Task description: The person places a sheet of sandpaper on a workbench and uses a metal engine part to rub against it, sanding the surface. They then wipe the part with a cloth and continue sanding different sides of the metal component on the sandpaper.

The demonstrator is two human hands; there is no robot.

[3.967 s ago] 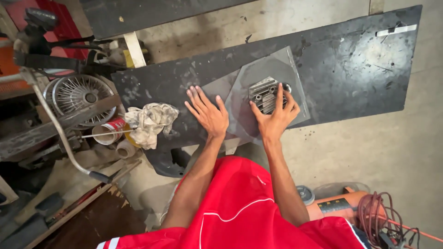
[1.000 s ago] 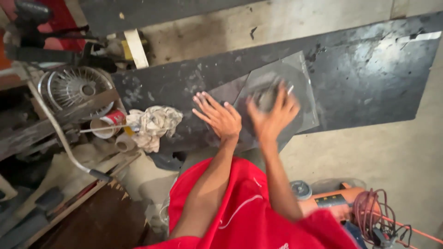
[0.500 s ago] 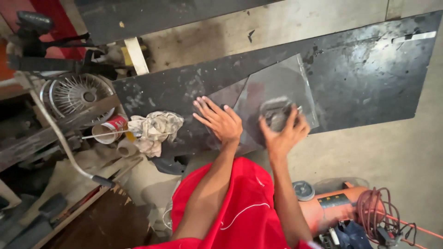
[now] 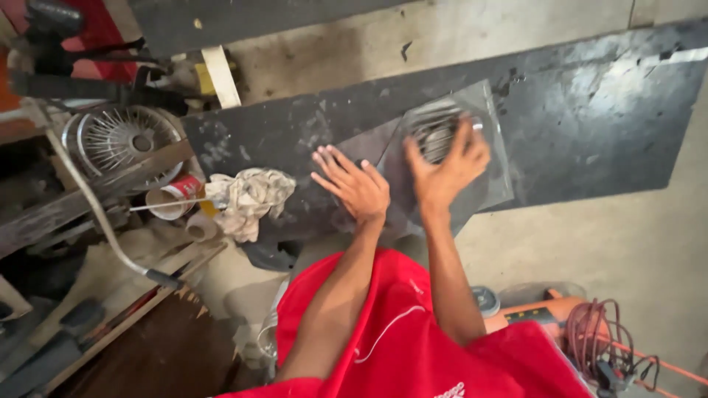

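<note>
Grille (image 4: 435,131) on dark slab (image 4: 590,125)

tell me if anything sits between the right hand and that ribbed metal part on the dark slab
Nothing visible does. The right hand is directly over the ribbed metal part, partly covering it. The rag lies well off to the side, beyond the left hand.

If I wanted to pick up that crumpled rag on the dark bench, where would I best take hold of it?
Pinch the rag at its raised, bunched middle, coming straight down from above. It lies in a loose heap with folds standing up, so a top fold probably offers the easiest hold. Its left edge sits close to a cup and clutter, so a sideways approach from there looks awkward.
</note>
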